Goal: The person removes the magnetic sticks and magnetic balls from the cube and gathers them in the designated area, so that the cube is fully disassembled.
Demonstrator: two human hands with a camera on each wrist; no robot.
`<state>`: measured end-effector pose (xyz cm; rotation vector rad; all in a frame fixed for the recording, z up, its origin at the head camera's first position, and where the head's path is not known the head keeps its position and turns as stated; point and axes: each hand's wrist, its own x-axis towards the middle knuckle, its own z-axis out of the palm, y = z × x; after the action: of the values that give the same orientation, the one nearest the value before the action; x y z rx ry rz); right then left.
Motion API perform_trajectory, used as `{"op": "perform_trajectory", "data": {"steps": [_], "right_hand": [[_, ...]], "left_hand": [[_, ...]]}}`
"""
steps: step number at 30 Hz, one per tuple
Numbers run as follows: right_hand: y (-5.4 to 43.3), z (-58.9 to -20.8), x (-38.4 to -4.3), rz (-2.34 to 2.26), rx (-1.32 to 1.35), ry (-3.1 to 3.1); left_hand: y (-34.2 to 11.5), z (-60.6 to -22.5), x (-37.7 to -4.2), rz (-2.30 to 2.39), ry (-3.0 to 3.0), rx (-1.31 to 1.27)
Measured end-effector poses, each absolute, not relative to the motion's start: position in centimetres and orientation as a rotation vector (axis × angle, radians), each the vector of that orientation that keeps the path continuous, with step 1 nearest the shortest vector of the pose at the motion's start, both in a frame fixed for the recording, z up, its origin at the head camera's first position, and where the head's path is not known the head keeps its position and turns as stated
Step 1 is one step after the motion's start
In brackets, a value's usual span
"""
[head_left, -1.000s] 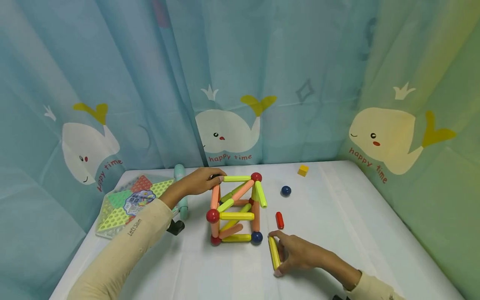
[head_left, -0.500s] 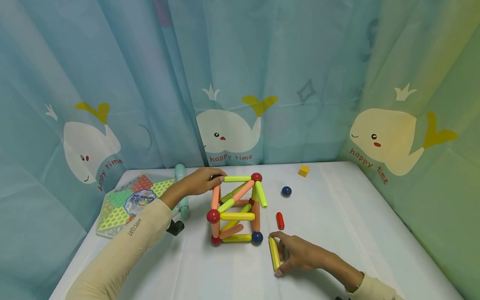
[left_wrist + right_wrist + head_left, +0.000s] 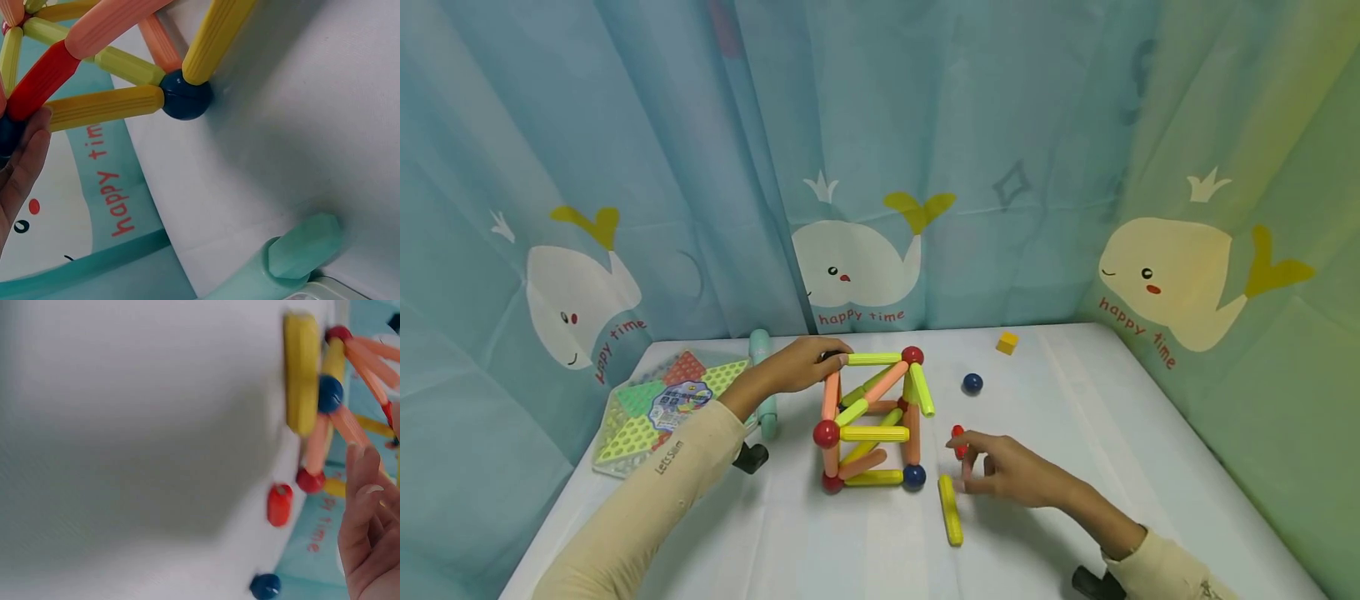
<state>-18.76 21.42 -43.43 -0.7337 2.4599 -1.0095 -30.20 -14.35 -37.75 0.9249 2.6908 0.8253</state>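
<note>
The yellow ridged rod [image 3: 951,515] lies loose on the white worktop [image 3: 820,550], just let go and so, it seems, not yet joined. Beyond it, the right hand [image 3: 1015,472] has shifted forward near the short red rod [image 3: 279,505], fingers bent, slightly apart and empty. To their left, reaching farther back, stands the multicoloured rod-and-ball frame [image 3: 874,433]; the left hand [image 3: 801,364] still grips its far upper-left corner.

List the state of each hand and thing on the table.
Left hand: holding the frame
Right hand: holding nothing
Frame: standing, one top corner without a ball
Yellow stick: lying loose
Red stick: lying loose
Blue ball: lying loose
Yellow block: lying loose
Case: lying flat, lid unclear
Teal tube: lying
</note>
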Motion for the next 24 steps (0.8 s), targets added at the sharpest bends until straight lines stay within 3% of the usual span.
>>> {"op": "perform_trajectory", "data": {"steps": [11,17,24], "right_hand": [[19.0,-40.5,-22.5,-1.341,-0.529,2.734],[16.5,-40.0,-24.0,-1.272,-0.383,2.769],[15.7,-39.5,-24.9,-1.256,-0.413,2.658]], "left_hand": [[-14.4,-38.0,-30.3,0.83,2.7,0.95],[-14.4,-38.1,-30.4,0.83,2.697,0.953],[-14.4,-38.1,-30.4,0.832,2.683,0.941]]}}
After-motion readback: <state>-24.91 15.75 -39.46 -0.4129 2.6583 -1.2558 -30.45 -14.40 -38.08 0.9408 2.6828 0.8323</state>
